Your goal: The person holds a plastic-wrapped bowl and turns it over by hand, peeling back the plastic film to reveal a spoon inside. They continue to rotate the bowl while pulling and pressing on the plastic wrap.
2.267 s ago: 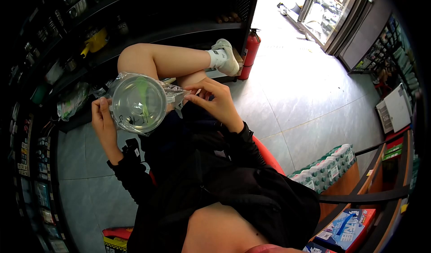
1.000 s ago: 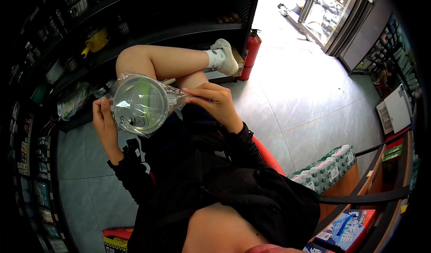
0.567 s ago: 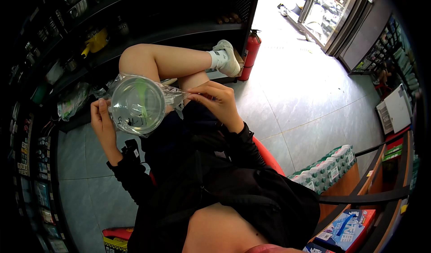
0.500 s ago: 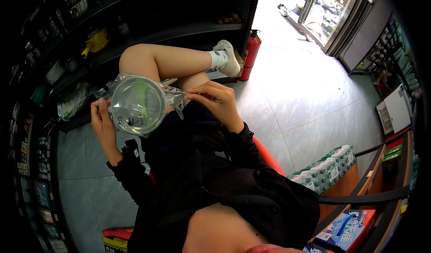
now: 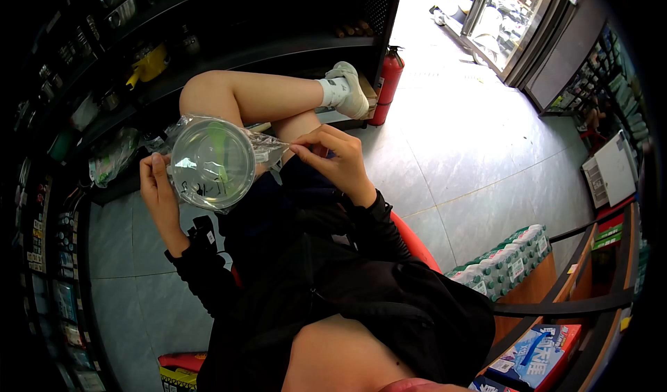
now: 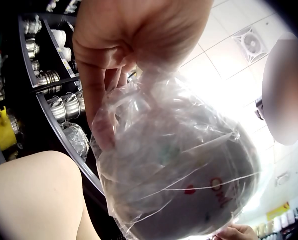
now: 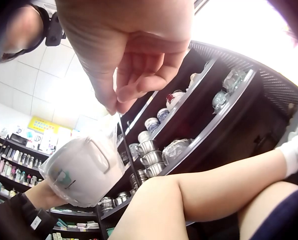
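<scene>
A lidded white mug (image 7: 81, 170) with a side handle and a small green print is wrapped in a clear plastic bag (image 5: 269, 149). From above, its round see-through lid (image 5: 201, 159) shows a long green utensil (image 5: 219, 142) beneath and black handwriting near the edge. My left hand (image 5: 160, 187) grips the bagged mug at its left side, thumb up by the rim; in the left wrist view its fingers curl into the bunched plastic. My right hand (image 5: 339, 157) pinches the bag's gathered right corner between thumb and forefinger, drawing it out beside the mug. The mug is held above the lap.
Crossed bare legs (image 5: 257, 90) lie just beyond the mug. Dark shelves (image 5: 264, 51) with metal pots and a yellow kettle (image 5: 149, 65) stand ahead and left. A red fire extinguisher (image 5: 390, 86) is by the doorway. Packed bottles (image 5: 504, 260) sit at the right.
Over the last second the mug has shifted slightly left. The right fingertips moved a little right and down, still pinching the bag corner. The left hand keeps its grip.
</scene>
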Action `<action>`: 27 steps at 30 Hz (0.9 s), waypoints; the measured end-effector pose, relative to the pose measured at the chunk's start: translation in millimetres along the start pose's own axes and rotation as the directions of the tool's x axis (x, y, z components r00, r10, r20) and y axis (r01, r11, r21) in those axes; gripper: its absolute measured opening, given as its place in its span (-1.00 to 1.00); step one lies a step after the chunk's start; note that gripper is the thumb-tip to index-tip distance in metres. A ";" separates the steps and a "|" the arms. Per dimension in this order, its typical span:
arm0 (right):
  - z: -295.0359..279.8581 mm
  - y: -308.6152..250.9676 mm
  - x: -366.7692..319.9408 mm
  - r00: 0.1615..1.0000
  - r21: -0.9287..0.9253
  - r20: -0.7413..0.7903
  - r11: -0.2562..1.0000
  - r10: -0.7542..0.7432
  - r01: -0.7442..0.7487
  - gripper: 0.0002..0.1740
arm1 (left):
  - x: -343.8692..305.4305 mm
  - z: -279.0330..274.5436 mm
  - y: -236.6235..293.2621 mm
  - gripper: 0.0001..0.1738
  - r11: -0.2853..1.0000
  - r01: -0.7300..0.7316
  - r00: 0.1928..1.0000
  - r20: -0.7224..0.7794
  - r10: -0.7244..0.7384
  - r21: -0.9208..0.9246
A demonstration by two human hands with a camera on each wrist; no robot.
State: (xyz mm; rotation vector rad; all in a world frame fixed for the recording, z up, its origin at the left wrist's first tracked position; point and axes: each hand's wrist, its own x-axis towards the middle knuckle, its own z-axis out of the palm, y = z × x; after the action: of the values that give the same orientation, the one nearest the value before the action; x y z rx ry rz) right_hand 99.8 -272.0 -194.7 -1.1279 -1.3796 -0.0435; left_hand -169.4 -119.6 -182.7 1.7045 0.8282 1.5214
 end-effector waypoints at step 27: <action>-0.3 -1.0 -0.9 0.993 0.007 0.033 0.994 0.111 -0.111 -0.86 | -2.0 2.9 6.4 -0.64 0.999 -0.002 1.000 -0.005 0.002 0.032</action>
State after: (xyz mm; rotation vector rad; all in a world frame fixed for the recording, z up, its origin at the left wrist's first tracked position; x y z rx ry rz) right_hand 99.1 -273.2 -194.7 -1.2006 -1.3428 0.0613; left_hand -166.7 -125.0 -178.6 1.7257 0.8576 1.5220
